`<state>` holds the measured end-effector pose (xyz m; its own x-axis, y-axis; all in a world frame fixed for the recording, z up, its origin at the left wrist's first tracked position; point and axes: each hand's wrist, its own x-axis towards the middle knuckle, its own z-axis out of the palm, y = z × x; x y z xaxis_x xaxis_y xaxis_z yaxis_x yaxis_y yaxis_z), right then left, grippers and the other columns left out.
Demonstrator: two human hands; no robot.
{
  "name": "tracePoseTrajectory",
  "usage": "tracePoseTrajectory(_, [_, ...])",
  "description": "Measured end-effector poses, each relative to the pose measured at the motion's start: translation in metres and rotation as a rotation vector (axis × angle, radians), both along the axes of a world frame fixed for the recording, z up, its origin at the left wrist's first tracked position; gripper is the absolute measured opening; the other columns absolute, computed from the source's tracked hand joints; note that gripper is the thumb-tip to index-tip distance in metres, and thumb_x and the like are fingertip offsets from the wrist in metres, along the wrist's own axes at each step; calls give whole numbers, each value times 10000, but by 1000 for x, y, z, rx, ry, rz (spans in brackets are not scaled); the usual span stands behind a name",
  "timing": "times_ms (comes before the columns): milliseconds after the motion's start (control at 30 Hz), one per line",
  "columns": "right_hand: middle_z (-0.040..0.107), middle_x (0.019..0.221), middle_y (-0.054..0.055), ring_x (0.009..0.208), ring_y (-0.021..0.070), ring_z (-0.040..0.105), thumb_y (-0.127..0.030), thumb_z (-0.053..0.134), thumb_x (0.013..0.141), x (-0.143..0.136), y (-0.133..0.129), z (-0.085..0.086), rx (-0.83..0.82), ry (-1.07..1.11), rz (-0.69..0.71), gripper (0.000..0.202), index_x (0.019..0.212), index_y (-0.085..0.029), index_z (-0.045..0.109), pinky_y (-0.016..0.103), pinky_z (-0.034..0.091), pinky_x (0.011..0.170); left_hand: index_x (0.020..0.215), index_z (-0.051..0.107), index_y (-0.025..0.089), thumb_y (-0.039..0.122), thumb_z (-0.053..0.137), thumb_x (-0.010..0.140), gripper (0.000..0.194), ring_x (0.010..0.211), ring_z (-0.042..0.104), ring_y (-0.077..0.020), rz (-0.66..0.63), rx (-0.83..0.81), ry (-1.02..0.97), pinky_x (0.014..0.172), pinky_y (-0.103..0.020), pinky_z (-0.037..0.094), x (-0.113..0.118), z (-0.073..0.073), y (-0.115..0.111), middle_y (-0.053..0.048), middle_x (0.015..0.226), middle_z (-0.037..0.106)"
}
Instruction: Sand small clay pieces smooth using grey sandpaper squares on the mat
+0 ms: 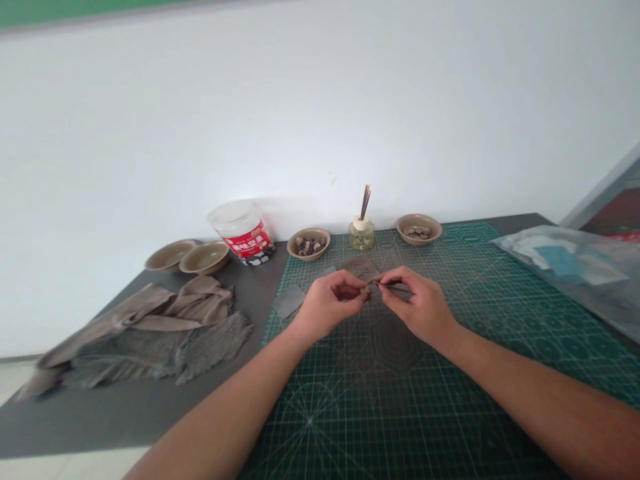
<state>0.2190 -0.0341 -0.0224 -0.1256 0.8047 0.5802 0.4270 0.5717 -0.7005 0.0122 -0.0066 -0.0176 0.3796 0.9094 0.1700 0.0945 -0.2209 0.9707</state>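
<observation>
My left hand is closed in a pinch above the green cutting mat. At its fingertips is a small brown piece, mostly hidden by the fingers. Facing it, my right hand pinches a thin dark stick-like tool, whose tip meets the small piece. Just behind the hands a flat brownish sheet lies on the mat. A grey rectangular card lies left of my left hand.
Along the wall stand a bowl of dark lumps, a reed diffuser, a bowl of brown pieces and a red-labelled plastic jar. Two bowls and crumpled cloths are left; a clear plastic bag lies right.
</observation>
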Motion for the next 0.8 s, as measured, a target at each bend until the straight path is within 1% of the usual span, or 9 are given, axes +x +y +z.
tracePoseTrajectory(100, [764,1000,21,929,200,709,-170,656,905,-1,-1,0,63,-89,-15,143,1016,-246,704,338,545,860,922,720,147,238,768,788,169,788,688,-148,-5,56,22,730,-255,545,2,3,-2,-62,876,743])
tracePoseTrajectory(167, [773,991,21,929,203,708,-168,644,920,-2,-1,-1,99,-132,-19,173,1050,-253,721,352,548,864,920,720,151,259,765,798,169,716,656,-126,9,67,41,666,-234,523,3,4,-3,-39,810,723])
tracePoseTrajectory(267, [784,1018,22,935,197,719,-145,613,940,-2,-1,0,146,-172,-13,233,1105,-260,730,354,559,866,903,702,153,285,769,793,184,641,626,-112,36,38,45,594,-217,501,4,5,-4,-17,739,701])
tracePoseTrajectory(433, [774,1127,55,992,208,733,-120,562,957,-4,-4,0,241,-285,20,344,1263,-232,672,391,563,908,876,686,157,305,769,785,193,670,652,-127,88,43,60,606,-225,518,5,3,-5,-24,759,714])
tracePoseTrajectory(567, [711,1281,96,1099,237,707,-126,533,974,-6,-5,-3,315,-438,26,395,1360,-173,604,437,545,961,868,684,160,277,754,789,158,671,655,-126,128,62,98,620,-226,523,6,1,-7,-16,759,721])
tracePoseTrajectory(667, [662,1352,114,1159,248,684,-134,518,987,-7,-5,-4,341,-533,15,399,1381,-146,585,448,524,1002,877,695,163,243,738,788,128,683,659,-127,168,83,119,631,-224,521,7,2,-9,-10,758,723])
tracePoseTrajectory(800, [666,1345,111,1168,237,683,-122,511,989,-6,-3,-1,341,-561,-31,392,1372,-149,593,435,521,1007,855,692,156,269,754,779,150,670,653,-132,212,65,72,624,-231,521,10,3,-10,-16,739,713])
